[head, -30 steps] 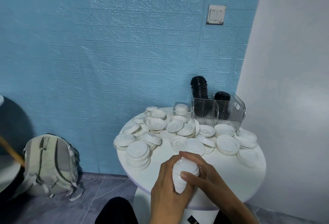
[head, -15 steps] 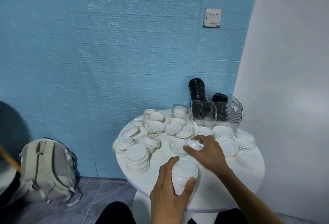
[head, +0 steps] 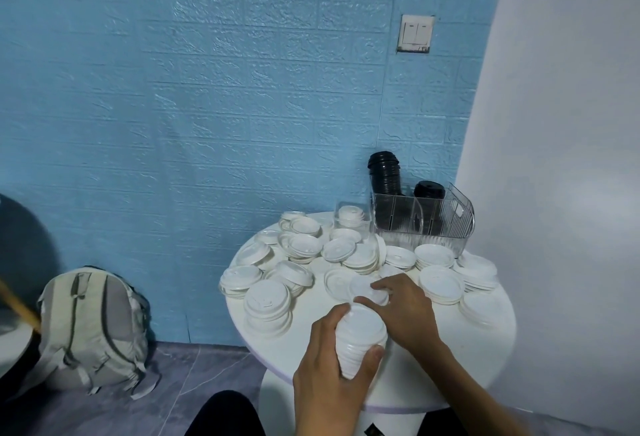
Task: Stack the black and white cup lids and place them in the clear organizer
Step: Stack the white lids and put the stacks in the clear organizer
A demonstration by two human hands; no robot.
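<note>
Lids half gathered, stack at risk

Round white table (head: 408,387) carries loose white plastic cup lids (head: 266,298); clear plastic organizer (head: 420,224) at its far edge holds black lid stacks (head: 384,175). Left hand (head: 329,373) grips a tilted white lid stack (head: 360,338); right hand (head: 405,311) pinches one lid (head: 367,288). A misaligned add could topple it. Scattered piles crowd the route to the organizer.

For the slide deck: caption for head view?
Left hand grips white lid stack; right hand pinches a lid.

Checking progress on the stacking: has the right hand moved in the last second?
Yes. The right hand left the held stack of white lids and reached toward the clear organizer, onto a loose lid.
</note>
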